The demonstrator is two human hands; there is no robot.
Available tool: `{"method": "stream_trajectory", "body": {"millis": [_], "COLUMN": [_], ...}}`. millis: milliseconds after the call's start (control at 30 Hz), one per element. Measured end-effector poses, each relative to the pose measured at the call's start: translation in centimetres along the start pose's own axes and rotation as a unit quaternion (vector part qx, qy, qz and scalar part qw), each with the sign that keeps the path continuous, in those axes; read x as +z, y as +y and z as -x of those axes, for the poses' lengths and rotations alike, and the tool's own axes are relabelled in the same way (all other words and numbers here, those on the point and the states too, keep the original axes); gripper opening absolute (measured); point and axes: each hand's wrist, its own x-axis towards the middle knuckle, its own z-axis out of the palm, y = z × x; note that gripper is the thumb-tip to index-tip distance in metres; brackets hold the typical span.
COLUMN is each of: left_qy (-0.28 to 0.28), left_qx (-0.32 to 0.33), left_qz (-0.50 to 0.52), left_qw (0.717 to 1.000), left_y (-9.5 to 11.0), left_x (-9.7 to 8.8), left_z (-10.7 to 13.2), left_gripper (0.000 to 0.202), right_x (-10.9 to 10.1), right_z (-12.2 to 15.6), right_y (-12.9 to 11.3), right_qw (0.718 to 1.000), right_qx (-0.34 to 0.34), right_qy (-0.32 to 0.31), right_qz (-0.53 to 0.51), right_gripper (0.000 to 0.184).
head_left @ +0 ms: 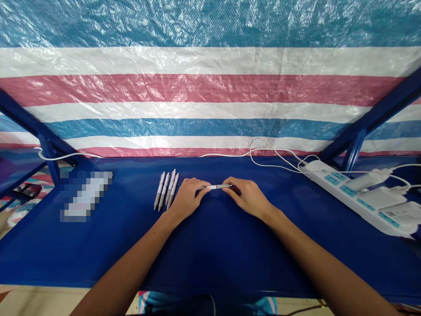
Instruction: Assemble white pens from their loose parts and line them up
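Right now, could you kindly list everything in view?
loose pens: four, white and grey, left of the left hand
held pen: one, white, between both hands
table: one, blue, under everything
striped tarp: one, blue, white and red, behind
metal braces: two, blue, at both sides
power strip: one, white, on the table's right
plug adapters: three, white, in the strip
cable: at least one, white, along the far edge
blurred object: one, colour unclear, table's left
left hand: one, bare, pinching the held pen
right hand: one, bare, pinching the held pen

Makeshift work booth: striped tarpaulin wall (210,90), blue table (210,254), power strip (348,193)
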Motion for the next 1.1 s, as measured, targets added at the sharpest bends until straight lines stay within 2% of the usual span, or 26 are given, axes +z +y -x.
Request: {"method": "stream_trajectory", "body": {"millis": [200, 400, 533, 733, 1100], "left_qy": [0.013, 0.017, 0.000, -0.012, -0.020], "left_qx": [0.011, 0.015, 0.008, -0.002, -0.007], "left_qz": [0.005, -0.009, -0.017, -0.009, 0.006], "left_qw": [1.000, 1.000, 1.000, 1.000, 1.000], "left_y": [-0.16, -0.09, 0.02, 0.12, -0.11], "left_x": [0.09, 0.06, -0.01, -0.19, -0.06], "left_z": [0.03, -0.01, -0.05, 0.00, -0.02], "left_gripper": [0.021, 0.021, 0.024, 0.026, 0.022], "right_x": [-0.06, -0.04, 0.01, 0.08, -0.05], "right_z": [0.12, 0.02, 0.00, 0.00, 0.06], "right_y": [0.02, -0.12, -0.25, -0.32, -0.16], "right_qw": [1.000, 0.998, 0.997, 1.000, 0.998], "right_qx": [-0.010, 0.024, 0.034, 0.021, 0.001], "right_qy": [-0.021, -0.056, -0.058, -0.015, -0.058], "right_qz": [0.003, -0.025, -0.023, -0.013, 0.029], "right_gripper": [0.031, 0.038, 0.038, 0.029, 0.031]}}
